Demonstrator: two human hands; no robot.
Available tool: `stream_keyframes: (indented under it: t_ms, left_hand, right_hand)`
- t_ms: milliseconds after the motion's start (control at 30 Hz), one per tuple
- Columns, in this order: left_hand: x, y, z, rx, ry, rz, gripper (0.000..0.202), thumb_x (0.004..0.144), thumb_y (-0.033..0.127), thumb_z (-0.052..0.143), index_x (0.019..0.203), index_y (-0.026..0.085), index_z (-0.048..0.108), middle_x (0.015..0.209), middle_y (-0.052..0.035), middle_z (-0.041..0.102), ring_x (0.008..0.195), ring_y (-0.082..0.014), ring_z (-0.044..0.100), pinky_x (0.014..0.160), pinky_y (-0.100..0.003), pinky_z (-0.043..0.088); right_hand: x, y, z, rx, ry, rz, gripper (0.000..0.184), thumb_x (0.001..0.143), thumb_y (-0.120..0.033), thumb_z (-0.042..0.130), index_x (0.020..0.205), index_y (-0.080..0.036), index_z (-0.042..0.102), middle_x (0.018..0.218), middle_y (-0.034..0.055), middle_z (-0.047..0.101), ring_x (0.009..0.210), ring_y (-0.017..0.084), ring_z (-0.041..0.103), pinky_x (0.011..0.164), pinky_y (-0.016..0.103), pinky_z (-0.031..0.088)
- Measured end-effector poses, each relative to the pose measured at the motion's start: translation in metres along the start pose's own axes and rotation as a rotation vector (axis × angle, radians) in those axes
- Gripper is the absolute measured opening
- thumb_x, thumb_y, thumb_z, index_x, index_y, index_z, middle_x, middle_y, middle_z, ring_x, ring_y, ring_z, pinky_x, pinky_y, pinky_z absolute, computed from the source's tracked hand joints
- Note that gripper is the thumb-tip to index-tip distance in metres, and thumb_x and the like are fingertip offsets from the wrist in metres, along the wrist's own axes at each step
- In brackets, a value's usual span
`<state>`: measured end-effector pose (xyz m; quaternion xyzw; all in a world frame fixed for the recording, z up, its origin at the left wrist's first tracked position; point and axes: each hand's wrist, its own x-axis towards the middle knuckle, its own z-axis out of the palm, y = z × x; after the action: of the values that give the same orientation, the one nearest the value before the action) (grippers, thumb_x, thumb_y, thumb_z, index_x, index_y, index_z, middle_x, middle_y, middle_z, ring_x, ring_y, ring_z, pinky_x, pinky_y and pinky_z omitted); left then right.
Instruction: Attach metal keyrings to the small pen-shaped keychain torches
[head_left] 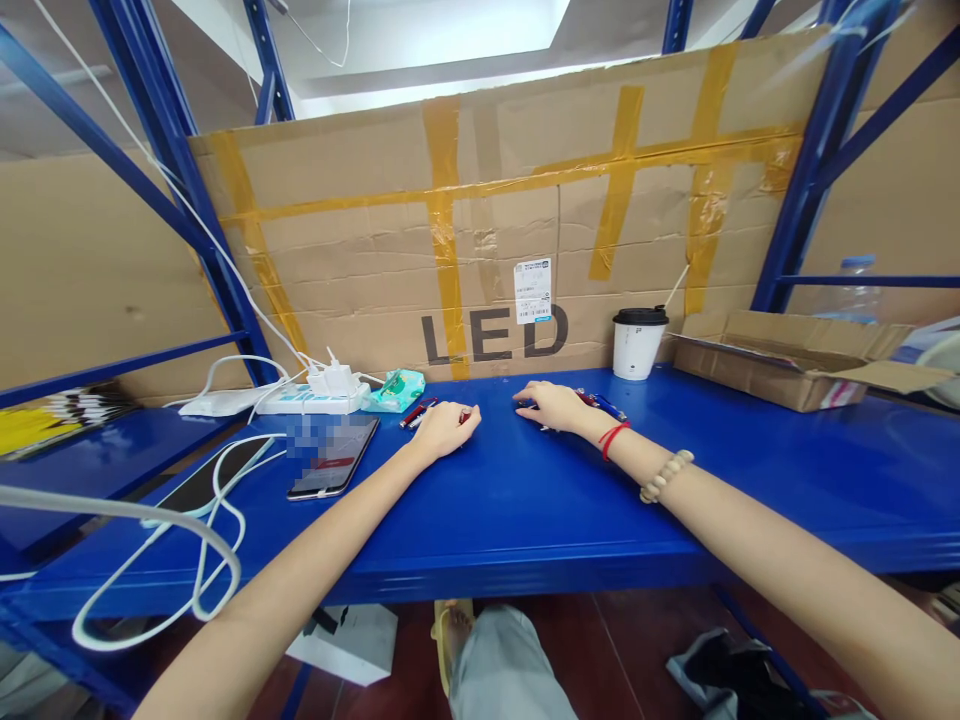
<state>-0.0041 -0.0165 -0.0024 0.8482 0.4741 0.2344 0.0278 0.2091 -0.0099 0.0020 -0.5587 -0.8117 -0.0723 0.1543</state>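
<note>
Near back edge of bench (480, 520), L hand (444, 431) held small red thing (465, 415); R hand (556, 406) was half-curled by red-blue bits (610, 408), couldn't tell if gripping; bump might've scattered them.

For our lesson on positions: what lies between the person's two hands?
In the head view, only bare blue tabletop shows between the left hand and the right hand.

hands (446, 430) apart (left curled), forearms (322, 555) outstretched

The head view faces forward and down — close over the blue table (480, 510).
</note>
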Motion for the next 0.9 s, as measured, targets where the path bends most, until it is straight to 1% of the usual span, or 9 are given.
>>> stream_keyframes:
  t_ms: [133,233,367,467,567,633,733,833,900]
  left_hand:
    - [0.0,-0.003,0.004,0.048,0.035,0.067,0.047,0.086,0.036,0.031,0.046,0.017,0.043,0.05,-0.0023,0.056,0.052,-0.0133,0.05,0.054,-0.025,0.027]
    - [0.0,-0.004,0.007,0.133,0.061,0.156,0.048,0.086,0.037,0.031,0.044,0.017,0.039,0.047,-0.0026,0.053,0.049,-0.013,0.048,0.052,-0.026,0.024]
    - [0.001,-0.008,0.012,0.18,0.102,0.252,0.048,0.086,0.034,0.032,0.043,0.016,0.041,0.049,-0.0035,0.057,0.049,-0.0124,0.049,0.056,-0.025,0.029]
    - [0.002,-0.009,0.015,0.182,0.11,0.277,0.048,0.086,0.033,0.033,0.043,0.016,0.044,0.05,-0.0035,0.058,0.049,-0.0121,0.05,0.06,-0.025,0.033]
    - [0.002,-0.009,0.015,0.195,0.1,0.272,0.048,0.086,0.033,0.032,0.044,0.016,0.046,0.053,-0.0041,0.061,0.053,-0.0134,0.054,0.062,-0.025,0.034]
    - [0.001,-0.007,0.013,0.22,0.083,0.257,0.048,0.087,0.033,0.031,0.046,0.016,0.049,0.056,-0.0048,0.063,0.057,-0.0147,0.056,0.061,-0.025,0.034]
    - [0.001,-0.005,0.01,0.255,0.056,0.222,0.048,0.087,0.035,0.03,0.051,0.016,0.055,0.061,-0.0055,0.065,0.062,-0.0165,0.059,0.06,-0.025,0.035]
    - [0.0,-0.003,0.008,0.269,0.032,0.18,0.048,0.087,0.037,0.031,0.055,0.016,0.06,0.062,-0.007,0.066,0.063,-0.0184,0.061,0.058,-0.026,0.035]
    - [-0.001,-0.002,0.007,0.27,0.018,0.155,0.047,0.086,0.038,0.032,0.057,0.016,0.062,0.063,-0.0079,0.066,0.062,-0.0192,0.061,0.058,-0.026,0.036]
  right_hand:
    - [0.003,0.001,0.007,0.038,0.002,0.018,0.021,0.081,-0.019,0.053,0.09,-0.021,0.071,0.098,0.0044,0.069,0.09,0.021,0.064,0.071,0.026,0.048]
    - [0.007,0.005,0.011,0.174,0.01,0.097,0.017,0.076,-0.015,0.06,0.089,-0.017,0.071,0.09,0.0056,0.071,0.083,0.019,0.066,0.072,0.024,0.049]
    - [0.011,0.011,0.013,0.266,0.008,0.145,0.012,0.073,-0.016,0.065,0.082,-0.015,0.072,0.085,0.0058,0.072,0.081,0.017,0.067,0.071,0.021,0.051]
    - [0.012,0.015,0.012,0.282,-0.007,0.161,0.013,0.07,-0.014,0.066,0.081,-0.015,0.073,0.083,0.0048,0.072,0.078,0.017,0.068,0.071,0.02,0.052]
    - [0.011,0.019,0.011,0.307,-0.003,0.177,0.016,0.068,-0.011,0.067,0.082,-0.013,0.073,0.084,0.0065,0.072,0.077,0.017,0.068,0.072,0.02,0.052]
    - [0.009,0.019,0.009,0.321,0.062,0.17,0.014,0.069,-0.014,0.067,0.082,-0.012,0.072,0.085,0.0079,0.072,0.077,0.018,0.068,0.073,0.022,0.052]
    - [0.007,0.014,0.004,0.34,0.278,0.139,0.016,0.076,-0.023,0.061,0.083,-0.014,0.072,0.083,0.0072,0.072,0.076,0.019,0.067,0.073,0.026,0.052]
    - [0.006,-0.002,-0.004,0.412,0.475,0.133,0.021,0.079,-0.03,0.057,0.082,-0.015,0.072,0.082,0.0064,0.072,0.076,0.019,0.067,0.073,0.028,0.051]
    - [0.005,-0.016,-0.006,0.488,0.517,0.134,0.023,0.077,-0.033,0.058,0.082,-0.015,0.071,0.082,0.0066,0.072,0.076,0.019,0.067,0.074,0.029,0.051]
